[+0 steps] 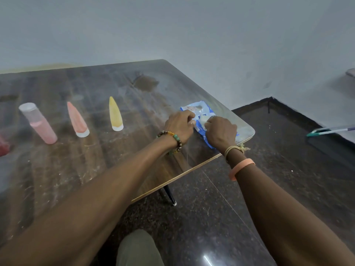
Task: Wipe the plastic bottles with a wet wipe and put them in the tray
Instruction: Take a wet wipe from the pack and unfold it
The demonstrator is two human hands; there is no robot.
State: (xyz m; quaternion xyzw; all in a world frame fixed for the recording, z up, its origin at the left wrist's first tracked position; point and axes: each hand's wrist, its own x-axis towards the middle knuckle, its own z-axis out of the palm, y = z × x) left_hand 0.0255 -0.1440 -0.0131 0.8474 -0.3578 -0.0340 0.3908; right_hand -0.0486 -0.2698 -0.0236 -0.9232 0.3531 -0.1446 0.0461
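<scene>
Bottles on the table (96,169): three in full view, namely one pink cylinder (38,123), one salmon cone (77,120) and one yellow cone (115,114). One red item (3,145) is cut off at the left edge, kind not determinable. One blue pack (199,108). One white wipe (203,120). Two hands: left hand (179,124), right hand (221,132). Three wristbands: bead string (172,140), thread band (233,149), orange band (241,167). One mop (330,130).

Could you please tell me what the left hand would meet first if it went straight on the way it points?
The blue wet wipe pack: the left hand points toward it, and its curled fingers seem to grip the pack's near edge, across from the right hand. Depth is hard to judge.
</scene>
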